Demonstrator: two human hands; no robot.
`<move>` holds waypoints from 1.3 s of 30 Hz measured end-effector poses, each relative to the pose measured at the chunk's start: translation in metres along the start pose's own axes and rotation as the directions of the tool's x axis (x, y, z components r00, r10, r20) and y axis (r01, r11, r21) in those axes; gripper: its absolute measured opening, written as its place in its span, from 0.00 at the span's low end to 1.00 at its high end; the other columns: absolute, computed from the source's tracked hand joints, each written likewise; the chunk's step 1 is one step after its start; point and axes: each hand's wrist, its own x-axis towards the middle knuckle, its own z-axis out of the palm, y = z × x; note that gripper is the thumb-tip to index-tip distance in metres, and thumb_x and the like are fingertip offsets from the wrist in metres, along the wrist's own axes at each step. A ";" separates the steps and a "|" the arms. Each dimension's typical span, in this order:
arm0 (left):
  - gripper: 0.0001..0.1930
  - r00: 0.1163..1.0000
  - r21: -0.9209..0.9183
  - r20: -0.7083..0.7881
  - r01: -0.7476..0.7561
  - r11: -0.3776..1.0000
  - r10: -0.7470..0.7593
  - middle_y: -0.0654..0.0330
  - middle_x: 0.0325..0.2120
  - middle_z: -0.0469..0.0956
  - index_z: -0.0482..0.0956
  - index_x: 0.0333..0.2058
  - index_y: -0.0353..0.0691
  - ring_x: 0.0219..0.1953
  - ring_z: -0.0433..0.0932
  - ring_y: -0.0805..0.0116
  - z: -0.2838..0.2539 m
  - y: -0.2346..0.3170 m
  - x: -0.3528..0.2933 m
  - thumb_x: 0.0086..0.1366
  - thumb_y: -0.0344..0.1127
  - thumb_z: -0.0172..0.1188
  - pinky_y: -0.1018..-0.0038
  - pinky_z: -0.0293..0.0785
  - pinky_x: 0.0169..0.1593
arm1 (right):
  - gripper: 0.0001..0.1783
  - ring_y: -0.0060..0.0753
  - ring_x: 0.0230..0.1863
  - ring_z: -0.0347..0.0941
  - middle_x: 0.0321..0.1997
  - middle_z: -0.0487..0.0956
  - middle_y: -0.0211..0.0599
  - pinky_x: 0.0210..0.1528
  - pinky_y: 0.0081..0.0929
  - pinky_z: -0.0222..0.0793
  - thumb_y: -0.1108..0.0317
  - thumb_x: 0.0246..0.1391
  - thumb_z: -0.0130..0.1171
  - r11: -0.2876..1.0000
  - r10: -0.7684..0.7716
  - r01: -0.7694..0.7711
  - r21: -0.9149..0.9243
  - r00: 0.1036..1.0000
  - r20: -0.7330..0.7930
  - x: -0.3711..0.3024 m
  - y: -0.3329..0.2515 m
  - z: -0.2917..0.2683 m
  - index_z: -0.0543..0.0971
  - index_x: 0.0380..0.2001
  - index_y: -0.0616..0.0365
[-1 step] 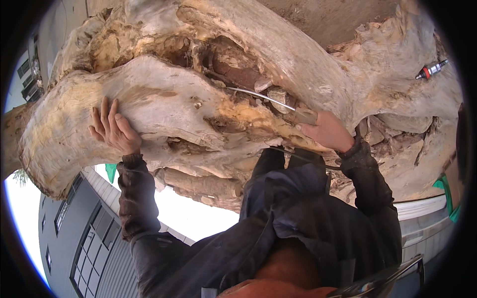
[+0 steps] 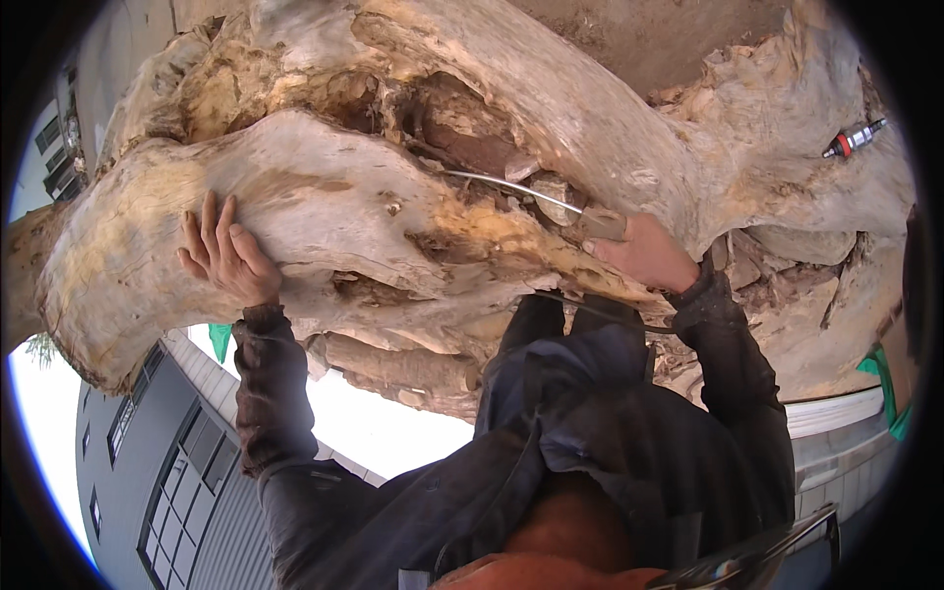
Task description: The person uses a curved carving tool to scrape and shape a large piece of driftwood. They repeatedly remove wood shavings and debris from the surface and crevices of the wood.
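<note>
A large, gnarled pale tree trunk [image 2: 334, 162] with deep hollows stretches across in front of me. My left hand [image 2: 232, 258] lies open on its smooth surface at the left, fingers spread and palm down. My right hand [image 2: 649, 256] is wrapped around the brownish handle [image 2: 604, 225] of a curved metal hand tool [image 2: 511, 187]. The thin, bright blade points left along the hollow's near edge. Whether its tip touches the wood I cannot tell. Beside the blade, a rough stone-like lump [image 2: 555, 197] sits in the hollow.
A small silver, red and black cylindrical tool [image 2: 854, 138] lies on the wood at the far right. Brown ground [image 2: 649, 44] shows beyond the trunk. Green material [image 2: 893, 393] hangs at the right edge. A grey building [image 2: 167, 472] appears at the lower left.
My right hand and the curved tool have shifted very slightly, toward the left and away from me. My left hand stays nearly in place on the trunk.
</note>
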 end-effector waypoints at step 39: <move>0.21 0.987 -0.001 0.120 -0.109 0.994 0.109 0.62 0.62 0.75 0.82 0.54 0.45 0.69 0.63 0.57 0.001 0.007 0.013 0.75 0.43 0.42 0.55 0.40 0.72 | 0.19 0.23 0.31 0.79 0.33 0.83 0.38 0.34 0.24 0.76 0.63 0.58 0.68 0.714 0.183 0.359 0.602 0.733 -0.655 0.041 0.033 0.001 0.77 0.42 0.69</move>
